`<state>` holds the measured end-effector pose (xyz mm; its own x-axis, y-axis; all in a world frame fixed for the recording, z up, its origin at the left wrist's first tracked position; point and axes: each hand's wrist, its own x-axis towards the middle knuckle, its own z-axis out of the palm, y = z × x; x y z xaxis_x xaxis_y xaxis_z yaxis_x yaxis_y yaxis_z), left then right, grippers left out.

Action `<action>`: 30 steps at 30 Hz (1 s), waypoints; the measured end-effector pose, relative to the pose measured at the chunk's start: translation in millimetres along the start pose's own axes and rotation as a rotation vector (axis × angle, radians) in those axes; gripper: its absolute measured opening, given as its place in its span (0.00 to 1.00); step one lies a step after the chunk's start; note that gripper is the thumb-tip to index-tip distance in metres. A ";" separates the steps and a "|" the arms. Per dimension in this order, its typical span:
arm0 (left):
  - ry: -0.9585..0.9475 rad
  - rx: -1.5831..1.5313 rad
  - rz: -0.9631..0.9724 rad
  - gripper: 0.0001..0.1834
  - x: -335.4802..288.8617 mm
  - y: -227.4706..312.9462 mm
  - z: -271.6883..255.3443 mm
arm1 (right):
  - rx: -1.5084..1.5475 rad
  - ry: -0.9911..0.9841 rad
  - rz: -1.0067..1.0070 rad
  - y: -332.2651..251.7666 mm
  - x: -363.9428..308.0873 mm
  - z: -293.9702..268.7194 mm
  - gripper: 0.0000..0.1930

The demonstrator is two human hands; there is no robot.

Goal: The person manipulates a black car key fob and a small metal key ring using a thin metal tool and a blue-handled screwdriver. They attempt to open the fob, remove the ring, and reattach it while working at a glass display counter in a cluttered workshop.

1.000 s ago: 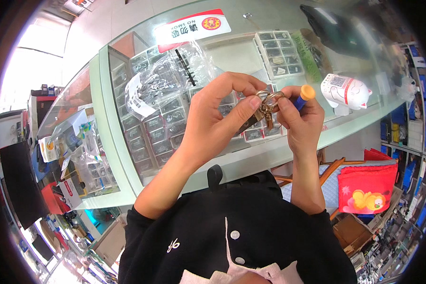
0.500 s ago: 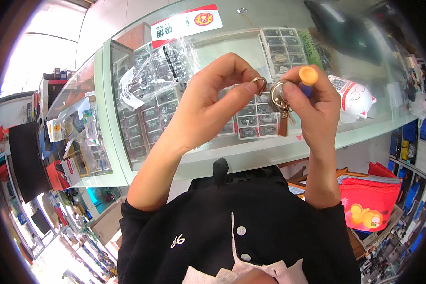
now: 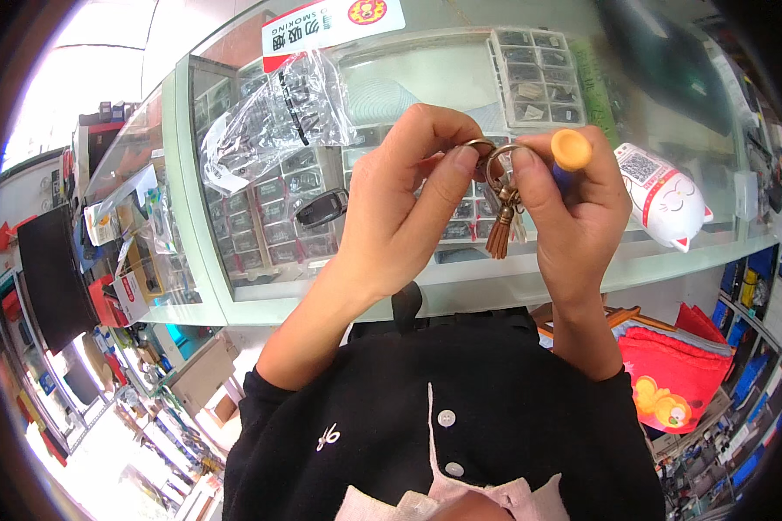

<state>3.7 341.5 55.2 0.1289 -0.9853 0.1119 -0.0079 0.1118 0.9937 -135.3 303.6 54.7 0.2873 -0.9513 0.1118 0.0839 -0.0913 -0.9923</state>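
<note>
Above the glass counter, my left hand (image 3: pixel 400 204) pinches a metal ring (image 3: pixel 476 143) between thumb and forefinger. My right hand (image 3: pixel 578 204) grips a larger key ring (image 3: pixel 495 165) the same way. That hand also holds a screwdriver (image 3: pixel 572 150) with a yellow-ended blue handle against its curled fingers; its tip is hidden. The two rings meet between my fingertips, and I cannot tell whether they are linked. A brown tassel (image 3: pixel 499 239) and small metal pieces dangle below them. Beside my left hand shows a black car key fob (image 3: pixel 321 208); whether it lies on the glass or hangs from that hand is unclear.
Clear plastic bags (image 3: pixel 278 122) lie on the counter at left, near a white and red sign (image 3: pixel 330 28). Compartment boxes (image 3: pixel 539 78) of key fobs sit beneath the glass. A white cat figure (image 3: pixel 669 200) stands at right. Below it hangs a red cloth (image 3: pixel 673 373).
My hands have come closer together, bringing the rings into contact. The tassel now hangs turned more into view, and the black key fob shows left of my left hand. The view has shifted slightly.
</note>
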 end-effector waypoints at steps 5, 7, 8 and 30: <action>0.046 0.126 0.024 0.05 -1.2 -0.8 -2.4 | 0.113 -0.024 0.055 3.5 3.7 4.3 0.06; 0.034 0.090 -0.001 0.05 -1.3 -0.3 -5.2 | 0.139 -0.032 0.081 2.0 4.7 3.8 0.06; 0.030 0.074 -0.010 0.05 -1.5 0.0 -6.5 | 0.137 -0.037 0.089 1.2 5.1 3.4 0.06; -0.192 0.452 0.357 0.13 4.9 4.0 -26.5 | 0.333 -0.320 0.526 5.5 8.9 -9.2 0.09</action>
<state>30.5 340.5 59.6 -0.1400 -0.9074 0.3964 -0.4435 0.4153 0.7942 -141.0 291.9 49.7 0.6324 -0.7065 -0.3176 0.1298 0.5008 -0.8558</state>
